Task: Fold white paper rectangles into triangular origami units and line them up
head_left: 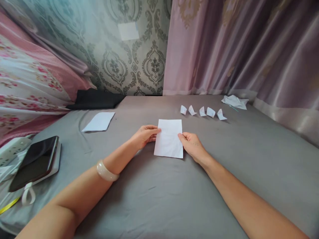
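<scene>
A white sheet of paper (169, 139) is held up between my two hands over the grey cloth surface (149, 192). My left hand (146, 135) pinches its left edge, thumb on the front and fingers behind. On the opposite edge, my right hand (191, 143) grips the paper in the same way, with its fingertips partly hidden behind the sheet. Beyond the sheet, to the right, several small folded paper pieces (210, 112) stand in a row. A stack of white paper (99, 121) lies flat to the left of my hands.
At far left, a dark phone-like device (37, 162) rests near a white power strip (15, 149) and cables. A black cloth (97, 99) lies at the back left. More white papers (234, 101) sit at the back right, before the purple curtain (211, 49).
</scene>
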Tool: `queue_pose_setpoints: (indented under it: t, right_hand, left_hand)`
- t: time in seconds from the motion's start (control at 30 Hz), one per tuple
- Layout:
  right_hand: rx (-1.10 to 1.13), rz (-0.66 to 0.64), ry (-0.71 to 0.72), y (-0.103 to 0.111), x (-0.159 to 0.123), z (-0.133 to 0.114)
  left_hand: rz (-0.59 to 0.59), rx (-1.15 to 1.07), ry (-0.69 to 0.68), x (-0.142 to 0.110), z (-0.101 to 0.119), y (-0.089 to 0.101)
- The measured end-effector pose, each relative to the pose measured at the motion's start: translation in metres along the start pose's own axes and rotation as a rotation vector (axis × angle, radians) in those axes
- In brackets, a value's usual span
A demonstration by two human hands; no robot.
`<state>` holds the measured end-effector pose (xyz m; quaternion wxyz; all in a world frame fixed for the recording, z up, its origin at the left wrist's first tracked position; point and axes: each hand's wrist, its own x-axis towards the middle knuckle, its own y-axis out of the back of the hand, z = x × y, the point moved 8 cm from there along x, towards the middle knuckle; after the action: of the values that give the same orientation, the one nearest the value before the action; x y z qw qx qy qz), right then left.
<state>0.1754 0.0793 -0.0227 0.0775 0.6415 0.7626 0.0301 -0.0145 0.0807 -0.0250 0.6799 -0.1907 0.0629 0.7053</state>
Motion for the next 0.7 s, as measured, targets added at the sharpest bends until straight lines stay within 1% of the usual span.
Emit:
queue_pose_setpoints:
  t: [0.07, 0.13, 0.2, 0.23, 0.27, 0.33, 0.37, 0.4, 0.47, 0.53, 0.57, 0.63, 0.7]
  right_hand:
    - [-0.003, -0.024, -0.019, -0.001, 0.0, 0.002]
    - [0.012, -0.018, -0.048, -0.001, 0.0, 0.004]
    - [0.026, 0.025, -0.084, 0.003, 0.0, 0.006]
    - [0.029, 0.046, -0.099, 0.005, 0.0, 0.007]
    - [0.027, 0.061, -0.108, 0.007, 0.0, 0.007]
    - [0.008, 0.082, -0.112, 0.009, 0.0, 0.007]
    - [-0.005, 0.095, -0.113, 0.011, 0.0, 0.006]
    - [-0.018, 0.108, -0.115, 0.013, 0.0, 0.006]
    - [-0.022, 0.129, -0.131, 0.015, 0.0, 0.005]
    - [0.025, 0.124, -0.168, 0.014, 0.0, 0.004]
    - [0.058, 0.116, -0.189, 0.013, 0.0, 0.004]
    - [0.104, 0.097, -0.236, 0.01, -0.001, 0.004]
    - [0.075, 0.065, -0.282, 0.009, -0.001, 0.006]
  left_hand:
    - [0.003, 0.037, 0.015, 0.001, 0.001, 0.007]
    - [-0.022, 0.087, 0.019, 0.0, 0.001, 0.009]
    - [-0.024, 0.173, -0.014, 0.0, 0.003, 0.012]
    - [-0.01, 0.244, -0.056, -0.001, 0.005, 0.014]
    - [0.005, 0.34, -0.122, -0.002, 0.008, 0.015]
    - [-0.005, 0.601, -0.32, -0.008, 0.019, 0.011]
    - [-0.047, 0.744, -0.434, -0.013, 0.023, 0.004]
    - [-0.114, 0.875, -0.539, -0.019, 0.025, -0.005]
    - [-0.271, 1.065, -0.695, -0.031, 0.024, -0.022]
    - [-0.386, 1.151, -0.785, -0.04, 0.021, -0.033]
    - [-0.414, 1.173, -0.823, -0.044, 0.02, -0.036]
    - [-0.418, 1.209, -0.904, -0.047, 0.021, -0.041]
    - [-0.403, 1.256, -0.978, -0.05, 0.021, -0.044]
